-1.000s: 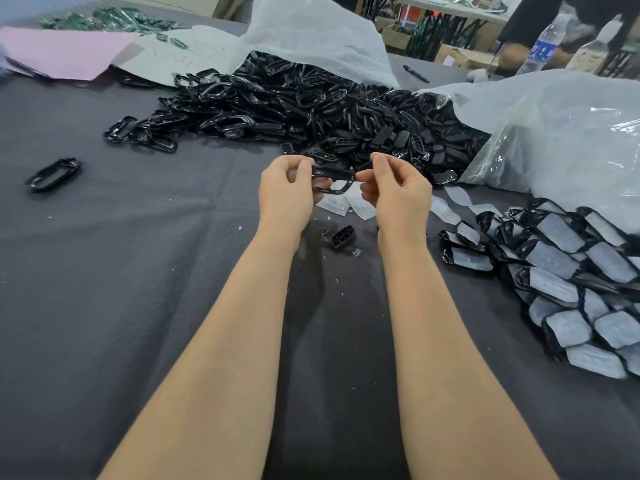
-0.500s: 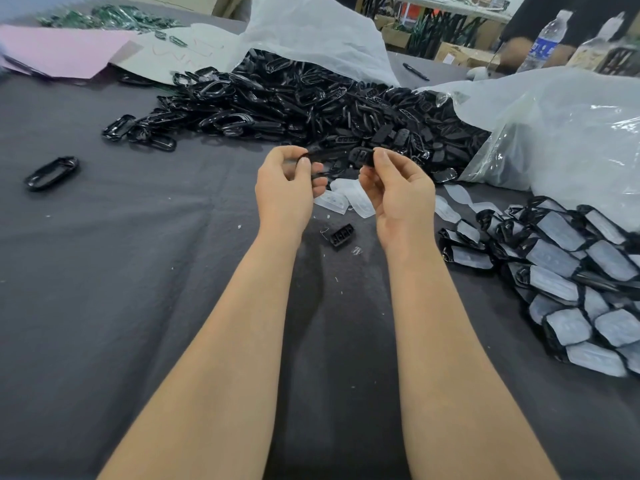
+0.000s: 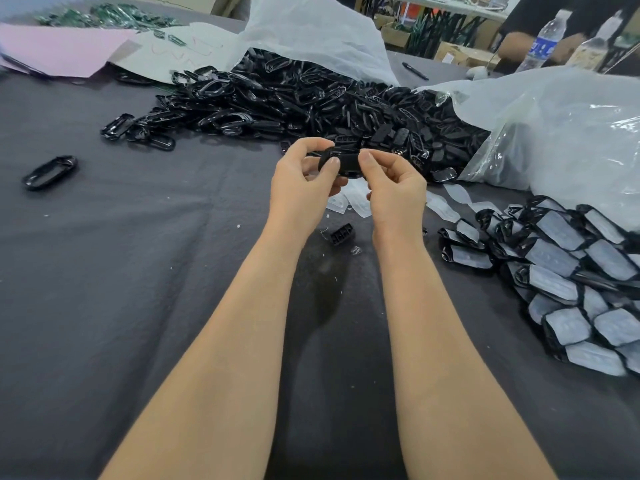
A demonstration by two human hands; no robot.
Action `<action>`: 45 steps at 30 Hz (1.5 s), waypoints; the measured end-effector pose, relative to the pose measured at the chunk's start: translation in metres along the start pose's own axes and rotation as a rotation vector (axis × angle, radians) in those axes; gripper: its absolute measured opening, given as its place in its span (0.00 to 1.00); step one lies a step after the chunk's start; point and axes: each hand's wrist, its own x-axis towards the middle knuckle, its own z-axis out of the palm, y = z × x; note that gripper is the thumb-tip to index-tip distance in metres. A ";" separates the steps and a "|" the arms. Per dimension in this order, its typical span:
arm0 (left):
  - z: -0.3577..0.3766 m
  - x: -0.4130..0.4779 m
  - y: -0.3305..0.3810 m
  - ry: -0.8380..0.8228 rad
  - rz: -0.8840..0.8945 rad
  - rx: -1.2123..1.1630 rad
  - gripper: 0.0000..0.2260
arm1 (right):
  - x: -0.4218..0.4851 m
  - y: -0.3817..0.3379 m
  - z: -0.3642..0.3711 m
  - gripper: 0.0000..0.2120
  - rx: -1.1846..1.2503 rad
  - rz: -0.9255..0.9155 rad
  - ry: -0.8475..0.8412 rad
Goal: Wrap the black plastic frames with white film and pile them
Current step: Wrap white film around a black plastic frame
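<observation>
Black plastic frame (image 3: 343,162) pinched at both ends and raised above the dark table cloth (image 3: 138,271), at the near edge of the loose heap of unwrapped frames (image 3: 311,102). Left hand (image 3: 301,188) curled round the left end, thumb on the near face. Right hand (image 3: 394,188) nipping the right end between thumb and forefinger, other fingers folded toward the palm. Held end to end, probably to keep the broad faces free for turning and checking before covering. No film on the piece yet, as far as can be judged; dark against the dark heap behind, so outline uncertain.

Pieces of white film (image 3: 356,199) flat on the cloth directly beneath the hands, within easy reach for the wrapping step. Pile of wrapped frames (image 3: 571,271) at the right, overlapping in rows, set on the right hand's side, presumably for a short drop-off. Supply heap spilling from an opened clear bag (image 3: 311,29) at the far side; second bag (image 3: 571,133) further right, beyond the finished pile.

Small ribbed black part (image 3: 342,233) lying alone between the wrists, and one stray frame (image 3: 50,172) well apart at the left, both seemingly outside the working flow. Stage judged: frame selected, wrapping not yet begun, many frames left.
</observation>
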 end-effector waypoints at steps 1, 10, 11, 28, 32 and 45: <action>0.000 0.001 0.000 -0.001 0.006 0.011 0.07 | 0.000 0.001 0.000 0.06 0.000 -0.005 0.004; -0.001 0.001 -0.004 0.053 0.045 0.032 0.09 | 0.004 0.004 0.001 0.04 0.132 0.162 -0.092; -0.001 0.002 -0.004 0.062 0.046 0.042 0.09 | 0.004 0.004 0.001 0.04 0.129 0.156 -0.103; 0.001 -0.002 -0.006 0.064 0.073 0.295 0.08 | 0.002 0.010 0.001 0.04 -0.317 -0.069 -0.036; -0.002 0.000 -0.004 0.098 0.014 0.220 0.11 | 0.001 0.009 0.002 0.03 -0.320 -0.077 -0.050; -0.011 0.009 -0.004 0.383 -0.125 -0.119 0.07 | -0.003 0.020 0.011 0.14 -1.196 -0.114 -0.283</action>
